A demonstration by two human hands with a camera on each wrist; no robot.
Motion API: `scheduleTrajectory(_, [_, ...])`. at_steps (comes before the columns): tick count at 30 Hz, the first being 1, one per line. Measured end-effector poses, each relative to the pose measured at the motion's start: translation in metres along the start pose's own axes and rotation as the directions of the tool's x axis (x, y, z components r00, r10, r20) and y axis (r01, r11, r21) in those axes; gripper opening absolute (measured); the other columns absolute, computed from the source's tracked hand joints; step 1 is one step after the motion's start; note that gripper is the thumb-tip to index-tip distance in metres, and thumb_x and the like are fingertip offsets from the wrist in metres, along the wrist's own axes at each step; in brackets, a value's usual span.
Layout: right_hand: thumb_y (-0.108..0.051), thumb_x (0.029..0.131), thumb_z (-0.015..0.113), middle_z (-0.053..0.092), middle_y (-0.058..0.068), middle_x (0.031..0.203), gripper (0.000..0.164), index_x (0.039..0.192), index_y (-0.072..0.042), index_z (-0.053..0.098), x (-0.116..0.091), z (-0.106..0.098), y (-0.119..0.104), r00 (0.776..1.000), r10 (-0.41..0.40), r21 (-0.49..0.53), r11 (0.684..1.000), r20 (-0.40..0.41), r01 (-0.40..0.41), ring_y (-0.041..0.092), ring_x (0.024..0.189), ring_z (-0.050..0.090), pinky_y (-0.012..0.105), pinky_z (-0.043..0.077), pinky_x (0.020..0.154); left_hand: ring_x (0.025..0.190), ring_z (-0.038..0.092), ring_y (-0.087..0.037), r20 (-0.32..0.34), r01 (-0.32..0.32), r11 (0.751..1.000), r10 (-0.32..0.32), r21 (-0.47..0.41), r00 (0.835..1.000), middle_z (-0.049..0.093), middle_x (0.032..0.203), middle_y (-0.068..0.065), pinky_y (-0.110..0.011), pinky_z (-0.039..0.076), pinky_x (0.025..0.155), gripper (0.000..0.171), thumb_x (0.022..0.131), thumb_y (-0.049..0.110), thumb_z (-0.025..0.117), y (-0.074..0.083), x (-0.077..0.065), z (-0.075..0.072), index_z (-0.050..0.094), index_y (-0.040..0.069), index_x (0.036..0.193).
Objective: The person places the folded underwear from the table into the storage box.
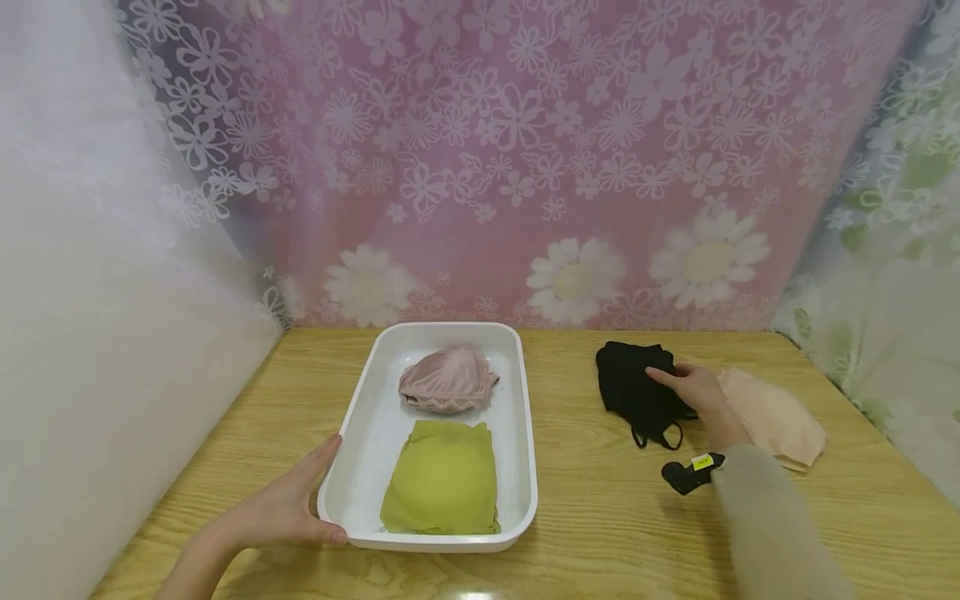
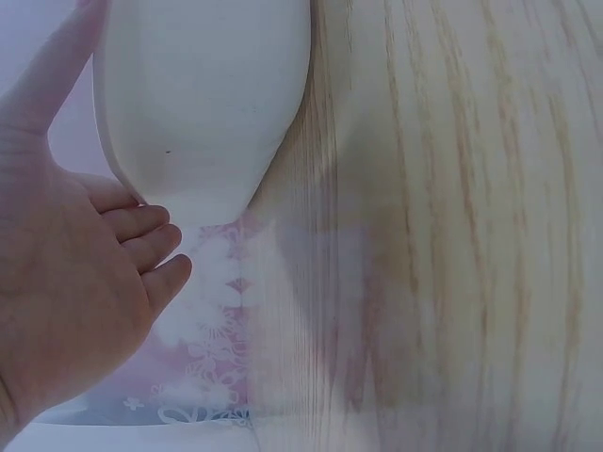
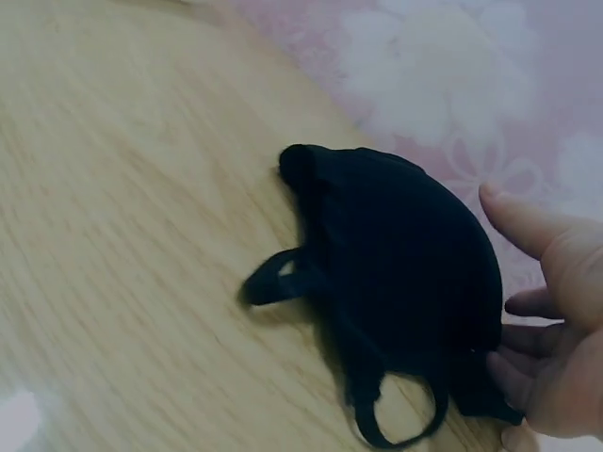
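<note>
My left hand [image 1: 288,504] holds the near left corner of a white tray [image 1: 528,454], thumb at the front rim and fingers along the left side. In the left wrist view its fingers [image 2: 151,250] bend against the tray's outer wall. My right hand [image 1: 701,396] is at the right edge of a folded black bra [image 1: 633,383] with looped straps. Its thumb [image 3: 513,217] stands apart from the fabric, while the other fingers reach to the bra's edge and are partly hidden. Inside the tray lie a dusty-pink bra [image 1: 446,379] and a yellow-green bra [image 1: 442,479].
A beige bra [image 1: 776,417] lies right of the black one, partly behind my right wrist. A black strap with a yellow label [image 1: 701,462] shows at the right sleeve cuff. Floral curtains [image 1: 480,167] enclose the wooden table [image 1: 592,508] at the back and sides.
</note>
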State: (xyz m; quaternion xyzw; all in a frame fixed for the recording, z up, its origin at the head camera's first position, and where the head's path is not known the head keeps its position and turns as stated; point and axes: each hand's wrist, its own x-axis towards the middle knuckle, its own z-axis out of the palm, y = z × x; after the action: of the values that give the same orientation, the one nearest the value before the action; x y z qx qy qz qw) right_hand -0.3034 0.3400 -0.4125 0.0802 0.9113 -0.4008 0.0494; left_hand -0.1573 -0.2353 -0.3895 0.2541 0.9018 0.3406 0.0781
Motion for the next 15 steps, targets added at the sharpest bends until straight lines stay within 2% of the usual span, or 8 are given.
scheduleTrajectory(3, [-0.056,0.087,0.051,0.03,0.04,0.134,0.092,0.136,0.019,0.026,0.002,0.003,-0.003,0.999,-0.022,-0.093,0.995,-0.024,0.02,0.052,0.119,0.035,0.057,0.034,0.096,0.131,0.017,-0.048,-0.001,-0.004,1.0,0.004,0.012,1.0,0.013,0.146,-0.033,-0.064,0.023,0.097,0.119,0.066,0.039,0.082,0.0,0.002,0.0,0.008,-0.012,0.143])
scheduleTrajectory(6, [-0.055,0.087,0.053,0.035,0.041,0.13,0.092,0.134,0.02,0.029,0.004,0.005,-0.006,0.999,-0.032,-0.152,0.988,-0.031,0.027,0.052,0.114,0.039,0.057,0.037,0.093,0.131,0.019,-0.047,-0.006,-0.009,0.999,0.009,0.033,1.0,0.015,0.146,-0.032,-0.062,0.025,0.097,0.118,0.066,0.04,0.081,-0.001,0.002,0.001,0.009,-0.012,0.143])
scheduleTrajectory(11, [-0.05,0.085,0.06,0.035,0.04,0.131,0.091,0.135,0.019,0.028,0.006,0.008,-0.012,1.0,-0.022,-0.178,0.984,-0.017,0.019,0.052,0.113,0.04,0.056,0.038,0.092,0.13,0.024,-0.043,-0.029,-0.022,0.997,0.024,0.073,0.999,0.019,0.146,-0.031,-0.054,0.03,0.098,0.117,0.066,0.042,0.081,-0.004,0.001,0.002,0.012,-0.011,0.143])
scheduleTrajectory(15, [-0.045,0.082,0.066,0.033,0.04,0.132,0.091,0.134,0.02,0.028,0.007,0.01,-0.016,1.0,-0.011,-0.197,0.98,0.01,0.013,0.052,0.113,0.04,0.056,0.038,0.091,0.13,0.025,-0.044,-0.025,-0.029,0.996,0.031,0.081,0.999,0.02,0.146,-0.03,-0.055,0.032,0.097,0.116,0.066,0.041,0.081,-0.005,0.001,0.001,0.011,-0.011,0.143])
